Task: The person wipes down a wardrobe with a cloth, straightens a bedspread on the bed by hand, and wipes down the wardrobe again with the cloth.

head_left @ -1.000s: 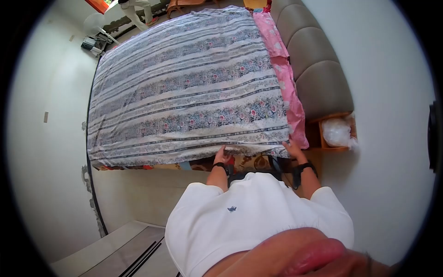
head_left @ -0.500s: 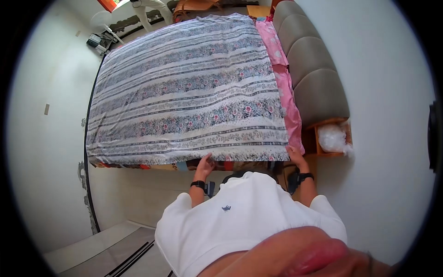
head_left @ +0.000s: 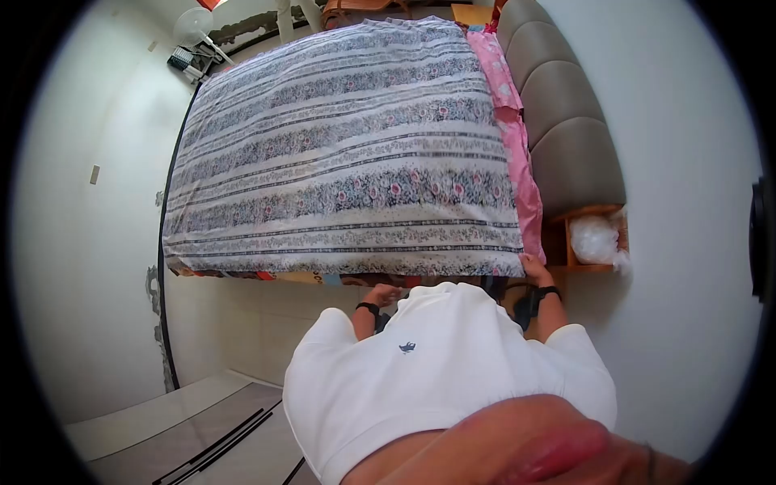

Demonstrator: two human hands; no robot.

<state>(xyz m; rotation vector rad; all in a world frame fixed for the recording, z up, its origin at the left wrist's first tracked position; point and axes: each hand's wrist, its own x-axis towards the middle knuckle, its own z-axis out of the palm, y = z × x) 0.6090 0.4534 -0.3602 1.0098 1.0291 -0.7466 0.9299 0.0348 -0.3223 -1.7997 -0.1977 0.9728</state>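
A striped floral sheet (head_left: 339,162) lies spread over the bed, its near edge running in front of my body. My right hand (head_left: 533,268) pinches the sheet's near corner beside the pink cloth (head_left: 529,198). My left hand (head_left: 385,294) is at the bed's near side, just below the sheet's edge; its fingers are bent and small in view, and whether they hold anything is unclear. Under the sheet's edge a strip of patterned bedding (head_left: 299,277) shows. Each wrist wears a dark band.
A grey padded headboard (head_left: 570,121) borders the right side. Beside it is a wooden nightstand (head_left: 558,241) with a clear plastic bag (head_left: 594,240). At the far left stands a white fan (head_left: 193,27). Another person's legs (head_left: 297,18) show beyond the bed.
My left hand has moved off the top of the sheet's edge to below it. My right hand stays at the corner. The sheet's near edge looks straighter, and the view has shifted.
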